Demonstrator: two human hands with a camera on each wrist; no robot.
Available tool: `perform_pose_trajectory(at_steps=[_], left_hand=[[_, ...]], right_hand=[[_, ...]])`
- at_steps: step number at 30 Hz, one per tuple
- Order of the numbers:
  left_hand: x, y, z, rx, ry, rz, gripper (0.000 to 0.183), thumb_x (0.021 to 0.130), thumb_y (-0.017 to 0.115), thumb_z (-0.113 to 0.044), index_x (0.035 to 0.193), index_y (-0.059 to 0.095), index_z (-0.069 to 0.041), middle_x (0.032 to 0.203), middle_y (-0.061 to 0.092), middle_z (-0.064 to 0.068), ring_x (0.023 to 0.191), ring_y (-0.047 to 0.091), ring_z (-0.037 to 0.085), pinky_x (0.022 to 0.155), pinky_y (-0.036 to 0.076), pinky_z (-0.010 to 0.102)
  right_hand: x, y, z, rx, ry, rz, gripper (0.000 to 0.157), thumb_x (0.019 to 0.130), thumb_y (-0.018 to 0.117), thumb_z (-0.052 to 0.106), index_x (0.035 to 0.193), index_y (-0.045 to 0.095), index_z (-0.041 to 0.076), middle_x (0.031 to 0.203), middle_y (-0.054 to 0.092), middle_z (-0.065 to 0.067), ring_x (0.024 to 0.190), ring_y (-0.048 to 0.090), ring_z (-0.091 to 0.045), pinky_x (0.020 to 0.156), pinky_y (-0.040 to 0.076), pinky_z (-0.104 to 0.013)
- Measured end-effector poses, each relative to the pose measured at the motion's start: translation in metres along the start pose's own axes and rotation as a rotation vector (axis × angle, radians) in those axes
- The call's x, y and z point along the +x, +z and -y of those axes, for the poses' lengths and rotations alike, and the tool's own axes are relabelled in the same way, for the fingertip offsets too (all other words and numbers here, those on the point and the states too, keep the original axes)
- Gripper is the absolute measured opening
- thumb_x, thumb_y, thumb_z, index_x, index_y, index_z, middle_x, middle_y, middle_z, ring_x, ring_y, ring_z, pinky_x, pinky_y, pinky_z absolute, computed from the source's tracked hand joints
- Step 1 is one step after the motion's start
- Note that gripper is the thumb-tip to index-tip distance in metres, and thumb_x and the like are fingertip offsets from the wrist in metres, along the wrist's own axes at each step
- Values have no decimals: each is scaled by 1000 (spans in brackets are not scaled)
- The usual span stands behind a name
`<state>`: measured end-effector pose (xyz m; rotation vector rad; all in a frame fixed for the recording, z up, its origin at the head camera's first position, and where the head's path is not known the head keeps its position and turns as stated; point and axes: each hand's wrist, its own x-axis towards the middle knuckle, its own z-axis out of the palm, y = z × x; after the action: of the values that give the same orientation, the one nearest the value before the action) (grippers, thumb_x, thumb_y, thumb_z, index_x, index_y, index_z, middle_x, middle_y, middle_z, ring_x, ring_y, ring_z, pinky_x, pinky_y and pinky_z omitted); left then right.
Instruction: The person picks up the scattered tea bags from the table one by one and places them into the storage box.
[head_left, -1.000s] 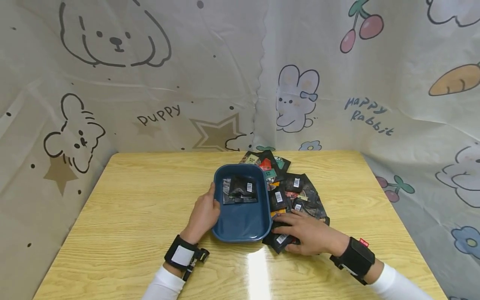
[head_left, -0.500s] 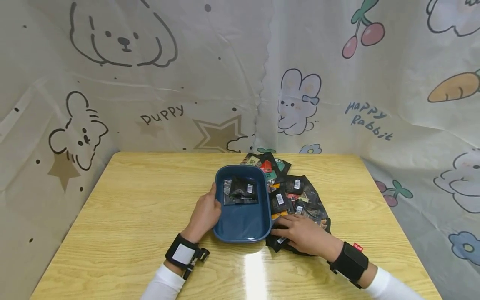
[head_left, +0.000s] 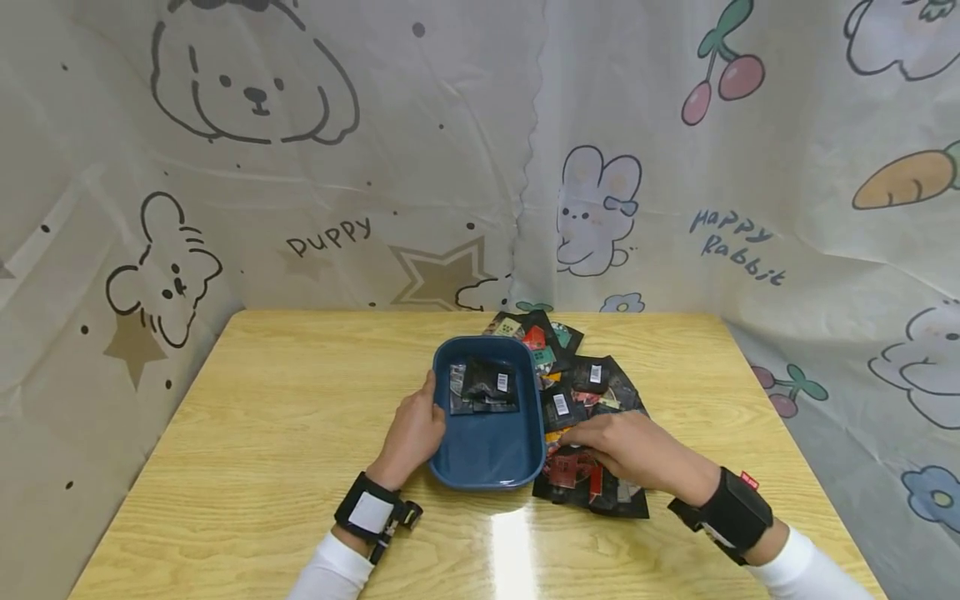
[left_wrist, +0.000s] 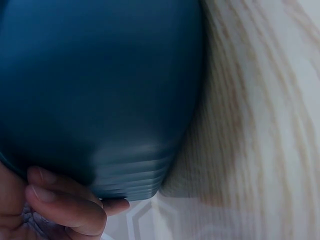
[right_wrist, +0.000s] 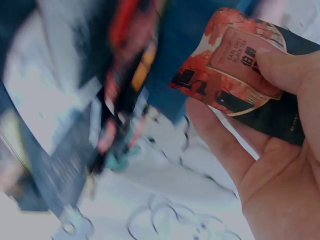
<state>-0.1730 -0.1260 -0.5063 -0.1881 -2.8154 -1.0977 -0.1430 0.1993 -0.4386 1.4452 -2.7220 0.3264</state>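
Observation:
My left hand (head_left: 411,437) grips the left side of a blue plastic tub (head_left: 487,454); in the left wrist view its curled fingers (left_wrist: 65,205) lie against the outer wall below the rim. Inside the tub, toward the far end, lie black tea sachets (head_left: 483,382). My right hand (head_left: 637,450) is over the near part of a sachet pile right of the tub. In the right wrist view it pinches a red and black tea sachet (right_wrist: 240,70), lettered Earl Grey Black Tea, between thumb and fingers. The head view hides most of that sachet behind the hand.
The pile of mostly black sachets (head_left: 592,375) runs along the tub's right side, overlapping in layers. Red-printed sachets (head_left: 566,473) lie at its near end. A wooden table (head_left: 300,392) bears everything, with a printed curtain (head_left: 420,167) behind.
My right hand has risen off the near end of the pile, shifting slightly right, with a sachet pinched in it. Red-printed sachets beneath now show. My left hand stays on the tub.

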Motion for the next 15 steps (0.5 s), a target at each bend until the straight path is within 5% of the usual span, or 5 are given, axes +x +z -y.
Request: perform_pose_trajectory(at_steps=[9, 15], left_hand=[[-2, -1, -1, -4, -5, 4, 60, 87, 49, 3, 144, 31, 11, 59, 47, 6, 43, 39, 12, 40, 31, 27], [-2, -1, 0, 20, 17, -8, 60, 86, 49, 3, 142, 32, 13, 58, 47, 4, 44, 38, 11, 41, 31, 27]], right_hand=[[34, -38, -11, -40, 38, -167, 55, 87, 59, -2, 137, 53, 20, 128, 64, -4, 108, 62, -21, 79, 56, -39], [74, -34, -17, -34, -70, -265, 52, 92, 51, -2, 140, 50, 17, 133, 59, -7, 117, 57, -24, 87, 53, -43]])
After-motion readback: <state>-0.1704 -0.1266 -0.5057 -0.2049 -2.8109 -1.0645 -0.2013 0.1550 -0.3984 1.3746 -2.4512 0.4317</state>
